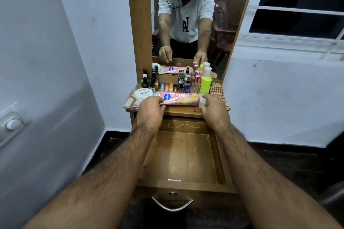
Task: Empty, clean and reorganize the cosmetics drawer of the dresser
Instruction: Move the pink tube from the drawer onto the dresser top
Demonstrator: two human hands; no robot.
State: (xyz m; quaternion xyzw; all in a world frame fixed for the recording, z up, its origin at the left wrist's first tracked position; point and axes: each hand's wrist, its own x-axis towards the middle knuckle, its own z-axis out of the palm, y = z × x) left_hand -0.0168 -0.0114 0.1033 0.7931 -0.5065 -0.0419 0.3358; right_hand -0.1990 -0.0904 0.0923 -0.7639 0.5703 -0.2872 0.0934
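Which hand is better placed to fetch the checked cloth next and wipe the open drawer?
The right hand. It grips the cap end of the pink tube, next to the checked cloth on the dresser's right edge. The left hand holds the far end, by the white jar.

Dim indoor light, wide-angle edge distortion
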